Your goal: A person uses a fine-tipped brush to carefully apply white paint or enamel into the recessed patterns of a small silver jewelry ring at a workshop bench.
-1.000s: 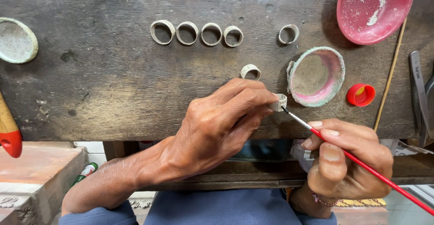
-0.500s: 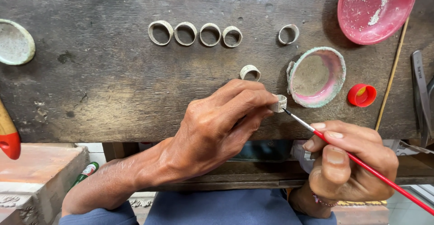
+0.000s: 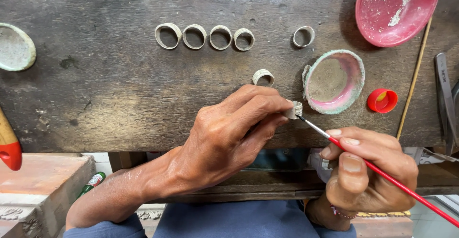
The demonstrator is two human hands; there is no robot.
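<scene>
The small dull-silver metal ring (image 3: 295,110), broad-banded with a textured face, sits pinched in the fingertips of the left hand (image 3: 229,137), just left of the shallow pink-rimmed round dish (image 3: 334,81). The right hand (image 3: 368,171) is closed on a thin red-handled brush (image 3: 377,171), its tip touching the ring. Six more grey metal rings lie on the dark, scarred wooden tabletop (image 3: 95,89): a row of four (image 3: 204,37) up-left of the dish, one (image 3: 304,36) above it, one (image 3: 263,77) just left. A red plastic cap (image 3: 382,100) lies right of the dish.
</scene>
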